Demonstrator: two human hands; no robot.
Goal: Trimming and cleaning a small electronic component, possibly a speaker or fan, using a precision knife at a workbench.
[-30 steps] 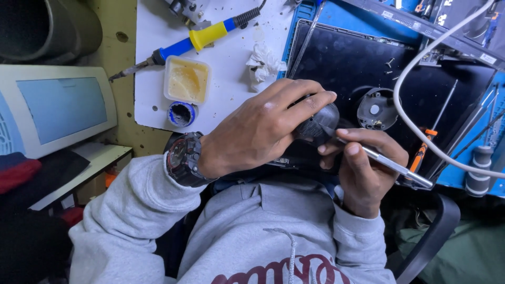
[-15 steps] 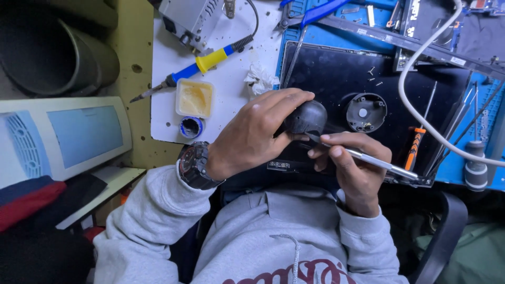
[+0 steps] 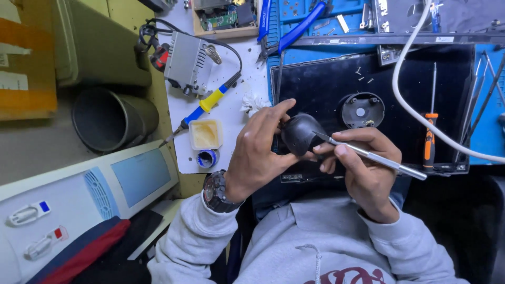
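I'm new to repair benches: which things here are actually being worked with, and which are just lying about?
In use:
left hand
right hand
rounded black shell
thin metal tool

Lying about:
round black part
orange screwdriver
yellow-handled soldering iron
flux tub
blue pliers
white cable

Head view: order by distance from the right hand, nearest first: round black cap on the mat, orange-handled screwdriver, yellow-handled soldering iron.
From the right hand:
1. Round black cap, on the mat just above the hand.
2. Orange-handled screwdriver, off to one side near the white cable.
3. Yellow-handled soldering iron, on the white board past the other hand.
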